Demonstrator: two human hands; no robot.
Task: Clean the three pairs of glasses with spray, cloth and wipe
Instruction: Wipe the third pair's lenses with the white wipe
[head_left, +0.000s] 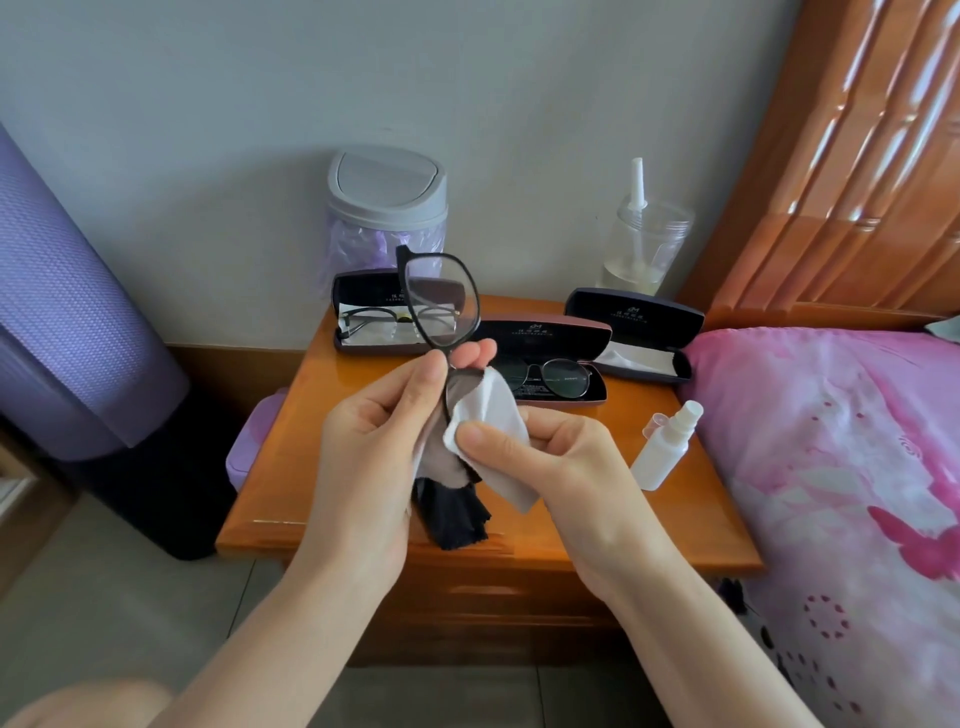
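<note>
My left hand (371, 441) holds a pair of black-framed glasses (441, 301) upright by the bridge, one lens up and the other low. My right hand (550, 452) pinches a white wipe (493, 415) around the lower lens. A dark cloth (457, 512) hangs below both hands. A second pair of glasses (379, 319) lies in the open case (363, 306) at the back left. A third, round pair (558, 376) lies in the middle open case (550, 358). A white spray bottle (665, 444) lies on the wooden nightstand (332, 415), with its clear cap (655, 423) beside it.
An open case (639, 332) with only a white cloth sits at the back right. A grey-lidded small bin (387, 213) and a clear jar (647, 249) stand by the wall. A bed with pink bedding (841, 467) lies to the right, a purple rolled mat (62, 312) to the left.
</note>
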